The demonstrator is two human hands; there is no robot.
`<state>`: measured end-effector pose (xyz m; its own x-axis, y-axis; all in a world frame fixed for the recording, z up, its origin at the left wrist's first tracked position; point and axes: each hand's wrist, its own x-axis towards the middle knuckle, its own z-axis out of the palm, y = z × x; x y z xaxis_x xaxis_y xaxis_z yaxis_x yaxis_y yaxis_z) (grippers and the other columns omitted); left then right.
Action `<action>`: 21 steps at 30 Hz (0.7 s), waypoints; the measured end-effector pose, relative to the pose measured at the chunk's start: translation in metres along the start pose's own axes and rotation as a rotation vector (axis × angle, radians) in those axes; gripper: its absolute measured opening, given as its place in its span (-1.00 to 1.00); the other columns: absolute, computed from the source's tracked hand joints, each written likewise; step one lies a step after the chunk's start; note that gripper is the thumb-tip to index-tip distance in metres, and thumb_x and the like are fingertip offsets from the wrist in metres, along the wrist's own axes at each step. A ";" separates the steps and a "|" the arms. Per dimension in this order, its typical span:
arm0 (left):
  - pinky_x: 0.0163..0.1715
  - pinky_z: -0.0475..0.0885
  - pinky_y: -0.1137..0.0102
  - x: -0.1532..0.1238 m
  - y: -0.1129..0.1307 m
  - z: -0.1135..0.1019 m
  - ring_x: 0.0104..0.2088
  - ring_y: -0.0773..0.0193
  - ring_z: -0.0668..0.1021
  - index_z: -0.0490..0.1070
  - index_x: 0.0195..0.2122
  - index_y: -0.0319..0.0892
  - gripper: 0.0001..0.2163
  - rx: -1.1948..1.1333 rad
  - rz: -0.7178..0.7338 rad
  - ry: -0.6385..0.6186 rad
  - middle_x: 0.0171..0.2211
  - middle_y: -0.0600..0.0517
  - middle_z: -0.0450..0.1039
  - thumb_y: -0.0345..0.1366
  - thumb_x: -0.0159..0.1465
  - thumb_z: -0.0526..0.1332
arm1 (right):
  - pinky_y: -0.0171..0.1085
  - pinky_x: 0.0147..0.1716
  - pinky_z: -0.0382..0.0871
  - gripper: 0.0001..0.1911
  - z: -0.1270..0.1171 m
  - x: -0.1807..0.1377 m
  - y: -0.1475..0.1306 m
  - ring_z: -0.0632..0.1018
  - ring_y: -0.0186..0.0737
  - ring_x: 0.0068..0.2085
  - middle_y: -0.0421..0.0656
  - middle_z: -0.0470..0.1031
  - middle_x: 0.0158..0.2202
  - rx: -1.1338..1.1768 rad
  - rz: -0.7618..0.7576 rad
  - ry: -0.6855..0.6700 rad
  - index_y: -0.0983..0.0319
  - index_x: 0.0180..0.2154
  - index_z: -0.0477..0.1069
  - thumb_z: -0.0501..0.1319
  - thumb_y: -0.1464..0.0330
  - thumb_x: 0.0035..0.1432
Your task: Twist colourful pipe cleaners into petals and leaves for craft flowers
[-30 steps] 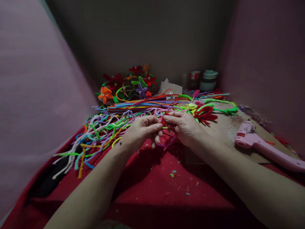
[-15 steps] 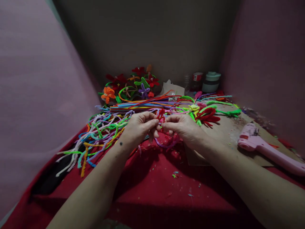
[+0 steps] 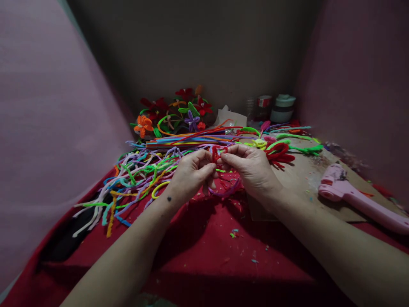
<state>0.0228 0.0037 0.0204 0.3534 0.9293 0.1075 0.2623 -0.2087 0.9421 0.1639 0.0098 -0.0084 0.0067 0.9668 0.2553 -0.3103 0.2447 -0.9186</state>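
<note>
now both hands higher, left hand (image 3: 191, 172) and right hand (image 3: 252, 168) pinching red pipe cleaner (image 3: 217, 153)

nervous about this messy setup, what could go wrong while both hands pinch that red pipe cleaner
The left hand and right hand pinch the red pipe cleaner close together, so a wire end might prick a finger. The loose pipe cleaners beside the left wrist could snag. The pink glue gun lies near the right forearm and could get bumped.

left hand (image 3: 191, 172): fingers curled, grip pinched | right hand (image 3: 251, 166): grip pinched, fingertips meeting left | forearms converging
</note>
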 end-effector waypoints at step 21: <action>-0.78 0.36 0.51 -0.001 -0.004 0.003 -0.69 0.35 0.47 0.31 -0.31 -0.24 -0.87 -0.078 0.003 0.022 -0.59 0.09 0.42 -0.35 0.11 0.17 | -0.37 -0.51 0.22 -0.90 0.001 -0.005 0.001 0.35 -0.41 -0.54 -0.24 0.39 -0.60 -0.316 -0.087 -0.042 0.29 -0.56 0.41 0.19 0.42 -0.06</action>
<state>0.0240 0.0026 0.0152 0.3340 0.9353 0.1168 0.1901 -0.1882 0.9635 0.1622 0.0048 -0.0104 -0.0205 0.9391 0.3430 -0.0003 0.3430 -0.9393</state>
